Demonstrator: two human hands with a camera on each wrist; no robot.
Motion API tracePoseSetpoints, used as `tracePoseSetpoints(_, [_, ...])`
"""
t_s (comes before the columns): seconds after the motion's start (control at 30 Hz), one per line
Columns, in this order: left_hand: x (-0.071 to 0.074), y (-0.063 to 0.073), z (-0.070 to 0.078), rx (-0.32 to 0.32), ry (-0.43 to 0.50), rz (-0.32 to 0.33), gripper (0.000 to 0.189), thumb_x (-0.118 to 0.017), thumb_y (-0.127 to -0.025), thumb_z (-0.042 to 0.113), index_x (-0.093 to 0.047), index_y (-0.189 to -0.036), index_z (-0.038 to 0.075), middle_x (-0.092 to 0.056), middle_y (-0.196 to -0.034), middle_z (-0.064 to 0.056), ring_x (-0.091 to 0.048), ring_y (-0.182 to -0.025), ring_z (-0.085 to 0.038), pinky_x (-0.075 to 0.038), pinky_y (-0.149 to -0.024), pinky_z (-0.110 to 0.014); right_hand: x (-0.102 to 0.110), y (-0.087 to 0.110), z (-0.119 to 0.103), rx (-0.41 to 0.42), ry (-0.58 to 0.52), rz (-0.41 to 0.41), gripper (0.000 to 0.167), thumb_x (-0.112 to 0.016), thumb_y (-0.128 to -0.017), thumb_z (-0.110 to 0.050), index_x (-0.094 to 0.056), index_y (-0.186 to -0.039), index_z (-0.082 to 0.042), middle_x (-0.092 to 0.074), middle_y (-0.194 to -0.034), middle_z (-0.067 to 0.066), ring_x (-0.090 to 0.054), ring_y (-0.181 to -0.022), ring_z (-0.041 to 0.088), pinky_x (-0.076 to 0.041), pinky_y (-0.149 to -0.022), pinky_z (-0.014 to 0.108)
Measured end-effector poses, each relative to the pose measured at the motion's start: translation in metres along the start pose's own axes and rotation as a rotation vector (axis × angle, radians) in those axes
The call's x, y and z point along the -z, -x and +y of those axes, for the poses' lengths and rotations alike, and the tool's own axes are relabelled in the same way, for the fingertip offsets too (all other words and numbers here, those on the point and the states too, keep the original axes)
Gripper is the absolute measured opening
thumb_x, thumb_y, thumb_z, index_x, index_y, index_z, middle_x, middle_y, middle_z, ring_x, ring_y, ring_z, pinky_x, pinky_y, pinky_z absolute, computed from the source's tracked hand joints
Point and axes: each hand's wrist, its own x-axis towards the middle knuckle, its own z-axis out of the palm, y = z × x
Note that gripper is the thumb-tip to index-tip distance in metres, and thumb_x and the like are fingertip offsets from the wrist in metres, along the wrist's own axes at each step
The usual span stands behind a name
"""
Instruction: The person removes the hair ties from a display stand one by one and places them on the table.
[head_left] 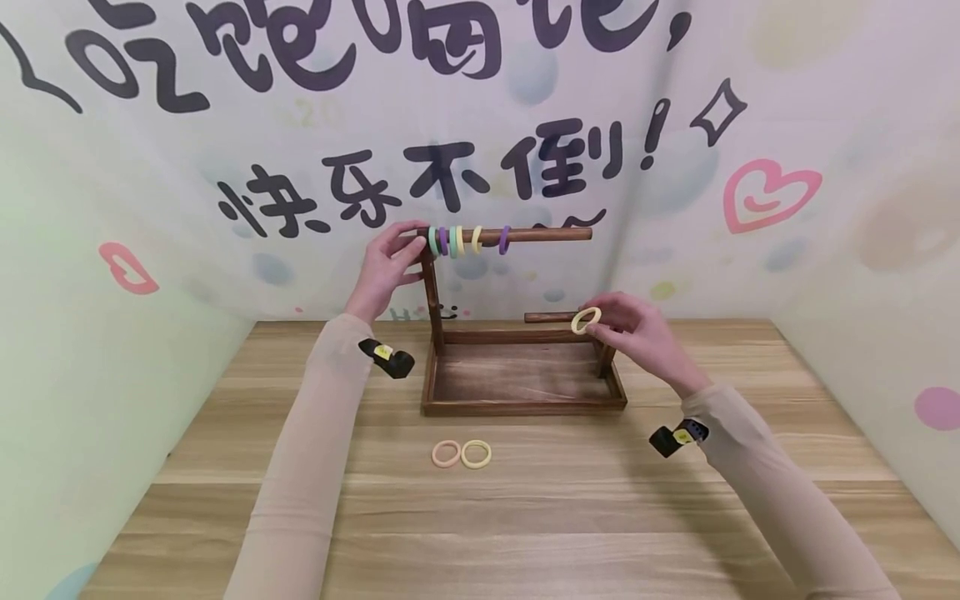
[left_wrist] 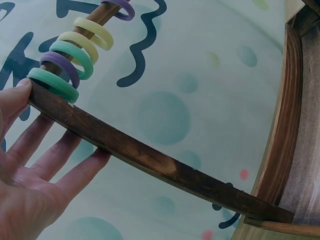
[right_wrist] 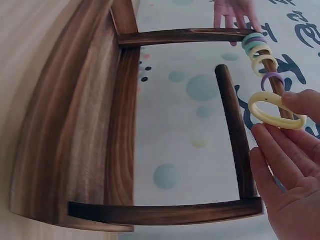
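My left hand (head_left: 384, 271) grips the top of the tall post (left_wrist: 150, 157) of a dark wooden rack, thumb on one side and fingers on the other. From this post a long upper rod (head_left: 555, 235) sticks out to the right. Several green, purple and pale yellow rings hang on it, with a purple ring (head_left: 503, 247) farthest out. Between thumb and fingers, my right hand (head_left: 641, 333) pinches a pale yellow ring (right_wrist: 275, 121), off the rods. It is close to the short post and the lower rod (head_left: 547, 317), which carries no rings.
The rack's shallow tray base (head_left: 525, 409) stands at the back of the wood-grain table (head_left: 570, 517). In front of it lie a pink ring (head_left: 434, 455) and a yellow ring (head_left: 490, 455), side by side. A printed cloth wall (head_left: 300, 275) rises right behind the rack.
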Motion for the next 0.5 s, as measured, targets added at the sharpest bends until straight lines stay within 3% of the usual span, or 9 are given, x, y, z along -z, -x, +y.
tracePoseSetpoints(0.5, [0.001,0.000,-0.001,0.006,-0.001,-0.008,0.031,-0.059,-0.098,0.019,-0.057,-0.127,0.011,-0.058,-0.124,-0.016,-0.061,-0.101,-0.023,-0.049,-0.088,-0.055,-0.014,0.018,0.007,-0.050,-0.041,-0.076,0.032,-0.068,-0.088,0.003,-0.059,-0.118,0.005,-0.067,-0.104,0.020,-0.067,-0.091,0.019,-0.056,-0.068,0.027])
